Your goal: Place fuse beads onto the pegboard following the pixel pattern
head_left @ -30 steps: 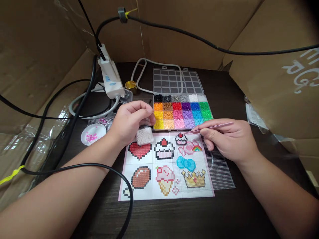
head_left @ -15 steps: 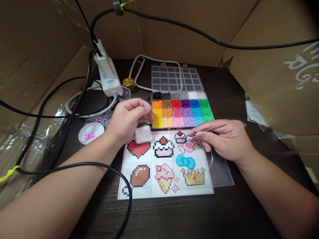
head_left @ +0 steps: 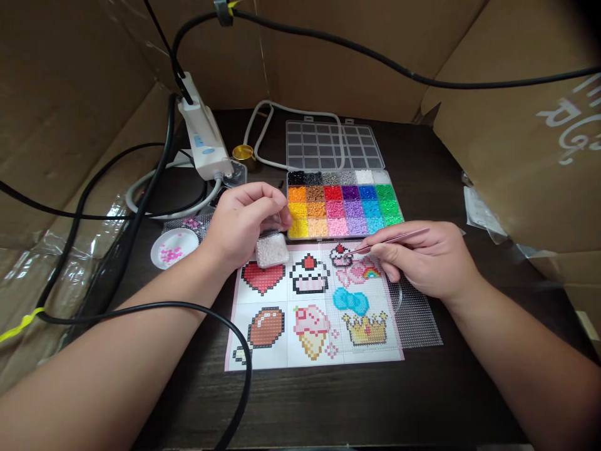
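Note:
Tweezers (head_left: pixel 394 240) are pinched in my right hand (head_left: pixel 425 260), their tips down at a small bead cupcake (head_left: pixel 341 255) on a clear pegboard (head_left: pixel 417 316). Under the board lies a printed pattern sheet (head_left: pixel 277 362) with a heart, cupcake, ice cream and crown. Blue bow beads (head_left: pixel 350 302) sit on the board. My left hand (head_left: pixel 251 216) is closed by a small clear box of whitish beads (head_left: pixel 272 250), fingers at its raised lid. The sorted bead case (head_left: pixel 345 203) stands open just beyond both hands.
A white dish (head_left: pixel 157 254) of pink beads stands left of my forearm. Behind it are a white power strip (head_left: pixel 206 141) and a gold cup (head_left: pixel 243 156). Black cables (head_left: pixel 241 388) loop over the left arm and the sheet's corner. Cardboard walls (head_left: pixel 347 69) enclose the table.
The view has shifted slightly, so the table appears a little higher. Both hands keep their grips, and the tweezer tips stay at the small cupcake.

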The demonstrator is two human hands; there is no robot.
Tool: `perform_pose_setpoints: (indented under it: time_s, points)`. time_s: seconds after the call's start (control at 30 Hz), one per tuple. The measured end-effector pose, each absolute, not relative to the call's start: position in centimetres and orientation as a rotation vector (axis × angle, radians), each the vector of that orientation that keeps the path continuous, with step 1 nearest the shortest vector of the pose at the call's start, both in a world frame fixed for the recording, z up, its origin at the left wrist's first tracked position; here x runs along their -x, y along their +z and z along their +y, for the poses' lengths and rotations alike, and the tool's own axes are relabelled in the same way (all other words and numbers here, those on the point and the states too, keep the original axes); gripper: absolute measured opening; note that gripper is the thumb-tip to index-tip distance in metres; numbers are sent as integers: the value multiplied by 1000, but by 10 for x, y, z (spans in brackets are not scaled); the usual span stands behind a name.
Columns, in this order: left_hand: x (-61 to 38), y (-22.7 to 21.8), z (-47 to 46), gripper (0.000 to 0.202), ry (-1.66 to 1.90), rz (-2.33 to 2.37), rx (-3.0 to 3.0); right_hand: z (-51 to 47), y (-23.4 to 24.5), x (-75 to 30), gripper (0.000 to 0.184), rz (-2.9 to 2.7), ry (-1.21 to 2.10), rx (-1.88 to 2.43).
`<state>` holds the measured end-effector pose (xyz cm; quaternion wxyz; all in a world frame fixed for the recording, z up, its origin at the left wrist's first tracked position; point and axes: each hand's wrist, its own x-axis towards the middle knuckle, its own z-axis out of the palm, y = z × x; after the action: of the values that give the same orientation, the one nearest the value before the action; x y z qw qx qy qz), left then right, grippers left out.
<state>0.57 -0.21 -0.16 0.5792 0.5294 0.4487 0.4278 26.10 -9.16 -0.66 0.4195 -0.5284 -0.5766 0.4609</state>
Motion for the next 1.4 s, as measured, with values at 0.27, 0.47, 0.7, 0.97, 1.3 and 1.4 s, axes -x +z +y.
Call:
perform_pose_setpoints:
  time_s: [0.27, 0.47, 0.7, 0.97, 1.3, 1.4]
  points:
    - [-6, -1, -2, 4, 1001, 1056, -1257, -91, -4, -259, 15, -1435, 1151, 1348]
    - [-7, 1, -4, 3, 1003, 1029, -1203, -93, -7, -260, 13, -1452, 1145, 1329]
    - [-7, 1, -3, 4, 1003, 1003, -1192, -92, -3, -257, 12, -1441, 1150, 1328]
    - [-7, 0, -3, 4, 1002, 1018, -1209, -92, -4, -259, 12, -1453, 1141, 1316]
    - [-7, 0, -2, 3, 1010, 1021, -1206, -91, -6, -259, 10, -1435, 1149, 1260]
    - [-7, -1, -2, 3, 1011, 1009, -1200, -91, -5, -260, 9, -1422, 1152, 1249]
